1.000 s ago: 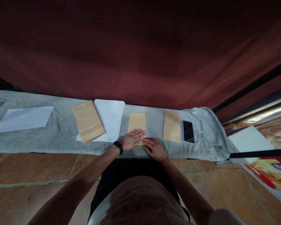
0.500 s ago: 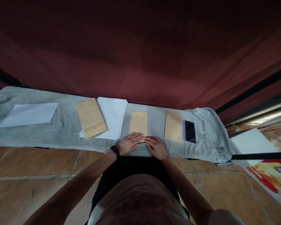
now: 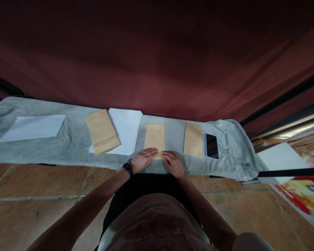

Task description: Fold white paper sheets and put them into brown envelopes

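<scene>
One phone [image 3: 211,146] sits centre-right; mid-frame, our left hand [image 3: 143,160] lies flat on an envelope [image 3: 154,137], right hand [image 3: 173,165] bent, grip unclear.

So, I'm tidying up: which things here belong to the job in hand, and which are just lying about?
Likely the job:
envelope under the fingers
envelope pile
right-side envelope
white sheets

Probably just lying about:
phone
printed item

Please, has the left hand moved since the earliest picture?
Yes: against the phone, the left hand has shifted slightly left; its fingers now stop short of the right edge of the middle envelope.
</scene>
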### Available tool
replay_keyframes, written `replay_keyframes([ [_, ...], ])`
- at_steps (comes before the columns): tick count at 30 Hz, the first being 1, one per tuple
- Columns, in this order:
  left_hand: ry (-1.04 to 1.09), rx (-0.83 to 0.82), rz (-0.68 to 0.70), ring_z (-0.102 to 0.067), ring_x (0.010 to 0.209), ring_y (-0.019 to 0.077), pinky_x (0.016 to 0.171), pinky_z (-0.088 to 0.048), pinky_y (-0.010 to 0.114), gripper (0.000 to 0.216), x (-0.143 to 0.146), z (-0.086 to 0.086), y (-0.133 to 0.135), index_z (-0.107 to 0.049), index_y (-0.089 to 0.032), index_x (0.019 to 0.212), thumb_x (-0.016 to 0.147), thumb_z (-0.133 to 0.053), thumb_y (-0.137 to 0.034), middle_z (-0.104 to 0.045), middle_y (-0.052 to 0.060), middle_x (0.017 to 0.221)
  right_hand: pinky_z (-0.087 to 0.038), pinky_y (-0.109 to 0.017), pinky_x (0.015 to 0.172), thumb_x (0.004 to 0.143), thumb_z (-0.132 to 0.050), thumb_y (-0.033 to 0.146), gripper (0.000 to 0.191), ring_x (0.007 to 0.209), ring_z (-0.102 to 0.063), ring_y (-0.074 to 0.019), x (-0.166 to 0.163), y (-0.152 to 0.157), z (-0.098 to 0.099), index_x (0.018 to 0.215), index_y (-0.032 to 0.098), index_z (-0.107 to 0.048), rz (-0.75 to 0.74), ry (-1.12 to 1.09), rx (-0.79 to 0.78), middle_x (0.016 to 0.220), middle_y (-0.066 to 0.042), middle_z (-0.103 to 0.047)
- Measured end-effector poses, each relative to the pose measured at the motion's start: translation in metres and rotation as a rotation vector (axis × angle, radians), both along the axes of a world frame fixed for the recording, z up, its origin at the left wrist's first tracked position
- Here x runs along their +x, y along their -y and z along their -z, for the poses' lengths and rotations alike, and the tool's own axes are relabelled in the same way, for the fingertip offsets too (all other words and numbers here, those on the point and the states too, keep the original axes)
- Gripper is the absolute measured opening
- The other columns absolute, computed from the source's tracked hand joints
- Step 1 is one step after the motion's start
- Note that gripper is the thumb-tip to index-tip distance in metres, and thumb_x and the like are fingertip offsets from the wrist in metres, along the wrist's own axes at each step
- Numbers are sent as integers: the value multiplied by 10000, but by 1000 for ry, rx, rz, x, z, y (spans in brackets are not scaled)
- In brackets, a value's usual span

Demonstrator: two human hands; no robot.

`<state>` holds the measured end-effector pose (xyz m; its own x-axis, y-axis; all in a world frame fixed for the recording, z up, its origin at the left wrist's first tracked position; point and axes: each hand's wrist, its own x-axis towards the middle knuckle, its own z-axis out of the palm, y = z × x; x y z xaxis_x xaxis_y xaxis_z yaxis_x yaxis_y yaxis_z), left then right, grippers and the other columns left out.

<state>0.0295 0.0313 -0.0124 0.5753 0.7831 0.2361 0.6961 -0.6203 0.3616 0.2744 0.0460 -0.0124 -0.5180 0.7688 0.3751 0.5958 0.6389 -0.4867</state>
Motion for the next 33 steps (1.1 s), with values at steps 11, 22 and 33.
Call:
replay_keyframes([
  [11,40,-10,-18,-488,1411,204,1178,-444,441,456,1,4,1,-538,-145,1413,977,-404,-145,-585,123,1460,-357,-445,1221,1036,-466,315,502,1447,-442,-246,-43,49,6,1500,121,-466,67,199,79,1562,-128,-468],
  [22,-6,-36,-138,-473,1422,183,1196,-407,426,519,9,3,11,-512,-180,1447,948,-393,-101,-553,92,1501,-262,-452,1254,1043,-471,354,522,1437,-453,-235,-13,43,8,1522,149,-436,74,313,102,1584,-85,-434],
  [33,-140,-30,-266,-240,1547,258,1269,-189,522,576,50,4,-29,-337,-183,1576,1009,-347,-282,-331,107,1645,-294,-502,1231,1022,-523,336,495,1400,-499,-266,-16,43,9,1484,161,-495,86,249,98,1520,-122,-522],
])
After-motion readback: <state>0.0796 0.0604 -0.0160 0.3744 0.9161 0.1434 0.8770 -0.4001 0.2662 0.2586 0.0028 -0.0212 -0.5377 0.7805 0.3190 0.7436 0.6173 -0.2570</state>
